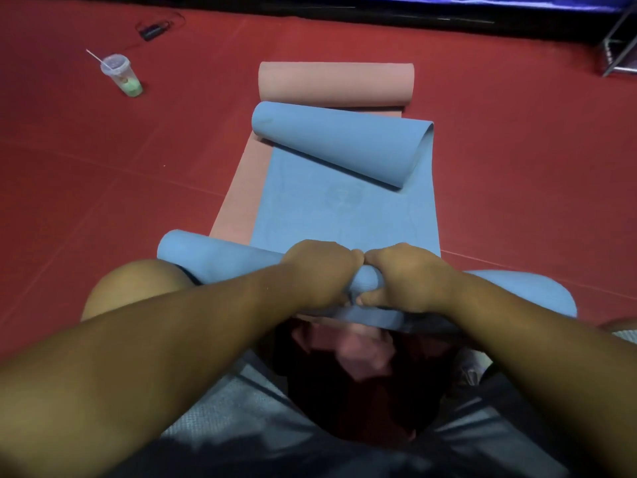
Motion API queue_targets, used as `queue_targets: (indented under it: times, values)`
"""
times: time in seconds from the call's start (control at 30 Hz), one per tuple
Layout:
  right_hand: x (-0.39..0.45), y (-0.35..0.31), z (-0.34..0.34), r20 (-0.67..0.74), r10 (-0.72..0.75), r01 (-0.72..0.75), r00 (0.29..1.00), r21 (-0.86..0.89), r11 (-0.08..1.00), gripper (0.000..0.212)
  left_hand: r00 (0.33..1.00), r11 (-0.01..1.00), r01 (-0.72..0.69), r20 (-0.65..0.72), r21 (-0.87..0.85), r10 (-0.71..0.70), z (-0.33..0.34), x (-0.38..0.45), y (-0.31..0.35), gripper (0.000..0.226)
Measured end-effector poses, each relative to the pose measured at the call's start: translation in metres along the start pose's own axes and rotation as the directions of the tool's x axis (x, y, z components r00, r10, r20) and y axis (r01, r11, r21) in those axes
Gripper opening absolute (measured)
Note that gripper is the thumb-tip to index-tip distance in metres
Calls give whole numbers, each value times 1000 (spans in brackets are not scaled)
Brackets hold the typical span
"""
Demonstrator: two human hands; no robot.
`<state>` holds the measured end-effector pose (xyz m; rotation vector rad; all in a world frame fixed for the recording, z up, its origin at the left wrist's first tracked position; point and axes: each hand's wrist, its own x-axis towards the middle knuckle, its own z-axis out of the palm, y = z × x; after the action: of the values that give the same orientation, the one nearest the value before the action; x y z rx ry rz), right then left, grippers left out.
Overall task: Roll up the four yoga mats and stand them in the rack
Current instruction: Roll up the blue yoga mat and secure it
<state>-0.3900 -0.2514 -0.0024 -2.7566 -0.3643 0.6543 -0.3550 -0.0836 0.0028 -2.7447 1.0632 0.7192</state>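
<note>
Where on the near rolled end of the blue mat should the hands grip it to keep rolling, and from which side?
Probably on the blue roll itself, from above, hands spread wider. Left hand and right hand both grip its centre, and the roll's ends look uneven.

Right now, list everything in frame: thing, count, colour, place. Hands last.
blue foam yoga mat: 1, blue, centre floor, near end rolled under both hands, far end curled
pink foam yoga mat: 1, pink, under the blue one, far end curled
clear plastic cup with straw: 1, green contents, far left floor
small black device with cable: 1, black, far left floor
metal frame: 1, grey, top right, partly cut off
red floor: 1
left hand: grips the roll
right hand: grips the roll
</note>
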Motion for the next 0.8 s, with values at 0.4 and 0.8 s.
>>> queue_targets:
  times: [0.4, 0.8]
  values:
    - [2, 10, 24, 15, -66, 67, 998, -28, 997, 36, 982, 972, -97, 136, -214, 128, -3, 2, -12, 34]
    - [6, -1, 36, -30, -77, 75, 997, -55, 996, 58, 946, 920, -70, 268, -386, 184, 18, 13, -25, 40]
